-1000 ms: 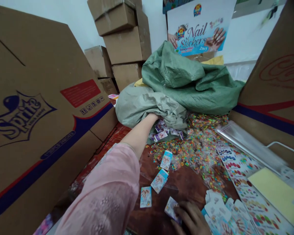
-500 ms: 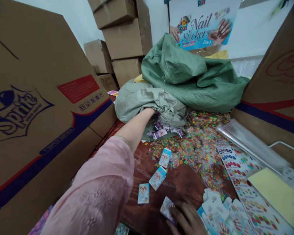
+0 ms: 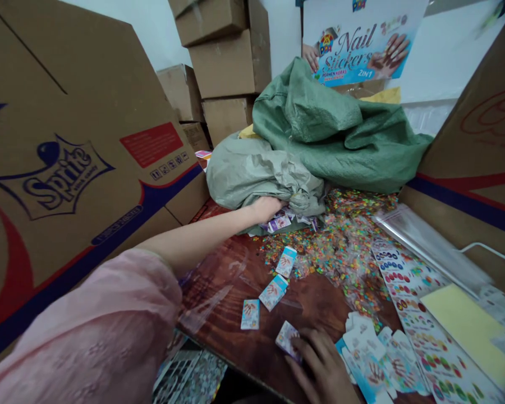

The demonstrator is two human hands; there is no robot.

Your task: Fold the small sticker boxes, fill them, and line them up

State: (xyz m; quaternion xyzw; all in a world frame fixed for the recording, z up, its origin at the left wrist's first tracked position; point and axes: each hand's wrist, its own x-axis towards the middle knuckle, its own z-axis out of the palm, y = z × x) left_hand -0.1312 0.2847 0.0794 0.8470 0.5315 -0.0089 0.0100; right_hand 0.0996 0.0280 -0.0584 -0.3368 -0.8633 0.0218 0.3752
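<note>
My left hand is at the mouth of a grey-green sack, its fingers hidden by the sack's folds. Small purple boxes spill from the opening just beneath it. Low in the view, my right hand grips a small purple-and-white nail sticker box at its right edge, between thumb and fingers. Three blue-and-white boxes lie farther off on the brown table: a near one, a middle one and a far one.
Small packets of colourful candy are heaped beyond the boxes. Flat unfolded cartons and sticker sheets lie at right. Large cardboard boxes stand left and right. A dark green sack rests behind.
My left hand has drawn back partly out of the sack's mouth, and its forearm has swung to the left. The right hand stays at the same box. The view has shifted slightly.
</note>
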